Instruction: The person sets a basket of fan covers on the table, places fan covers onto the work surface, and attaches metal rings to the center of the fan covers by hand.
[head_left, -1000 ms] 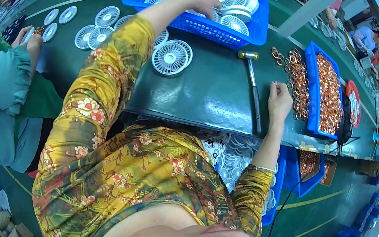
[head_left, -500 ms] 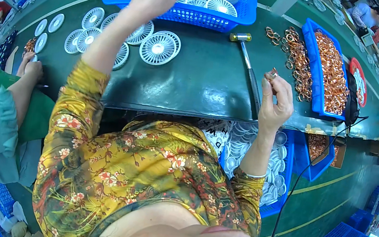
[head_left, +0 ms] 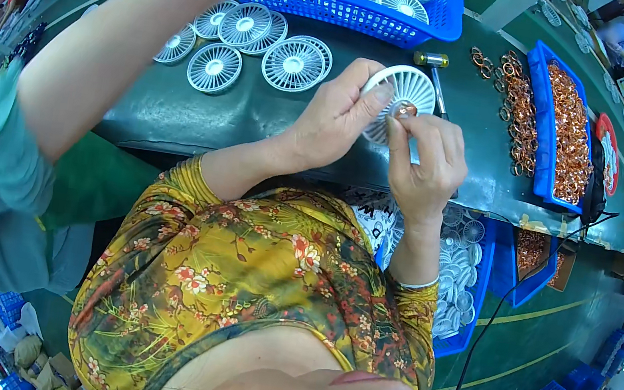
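Observation:
My left hand point(head_left: 333, 116) grips a white round plastic grille point(head_left: 419, 90) with radial slots, its thumb on the face. Against the middle of that grille, the closed fingers of my right hand point(head_left: 432, 160) hold a small copper-coloured ring point(head_left: 404, 110). My fingertips cover part of the ring, so how far it sits on the grille's centre cannot be told. Several more white grilles point(head_left: 293, 64) lie on the green table to the left of my hands. Just behind the held grille rests a hammer point(head_left: 431, 59) with a brass-coloured head, its handle partly hidden.
A co-worker's arm point(head_left: 122, 37) reaches across from the left toward a blue basket point(head_left: 442, 29) of grilles; that hand is blurred. Loose copper rings point(head_left: 519, 117) lie beside a blue tray point(head_left: 546, 121) full of them. Below the table edge stands a blue crate point(head_left: 478, 301) of grilles.
My left hand has come back from the basket with a grille, and my right hand has brought the ring to its centre. The co-worker's arm has swung over the table.

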Demonstrator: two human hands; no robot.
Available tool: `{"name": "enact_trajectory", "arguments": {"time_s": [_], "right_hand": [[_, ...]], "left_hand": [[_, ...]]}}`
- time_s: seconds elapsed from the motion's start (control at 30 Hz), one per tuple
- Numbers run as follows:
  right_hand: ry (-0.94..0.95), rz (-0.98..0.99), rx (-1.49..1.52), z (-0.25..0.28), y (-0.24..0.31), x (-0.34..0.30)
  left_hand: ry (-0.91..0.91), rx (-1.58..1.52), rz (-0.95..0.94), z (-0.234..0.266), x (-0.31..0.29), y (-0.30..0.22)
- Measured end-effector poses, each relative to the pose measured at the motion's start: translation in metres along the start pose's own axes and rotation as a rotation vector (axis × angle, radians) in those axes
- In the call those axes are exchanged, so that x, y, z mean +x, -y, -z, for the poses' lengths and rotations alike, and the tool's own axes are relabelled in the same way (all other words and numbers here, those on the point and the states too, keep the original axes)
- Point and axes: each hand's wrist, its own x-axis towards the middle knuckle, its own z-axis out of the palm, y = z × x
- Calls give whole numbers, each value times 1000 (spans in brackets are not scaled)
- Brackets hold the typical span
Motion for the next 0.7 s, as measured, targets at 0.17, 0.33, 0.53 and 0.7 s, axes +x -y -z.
{"name": "enact_trajectory", "arguments": {"time_s": [0.17,0.33,0.53,0.7], "right_hand": [[178,-183,-99,-4,4,-3],[30,-188,-192,2,5,-13],[391,-145,123,42,-15,-21],[26,-606,808,38,-12,-43]], "left_hand": [[-18,7,-37,-3,-3,10],[85,-306,46,-9,-4,8],[265,-455,339,-19,-14,13],[285,-350,193,-32,-17,2]]}}
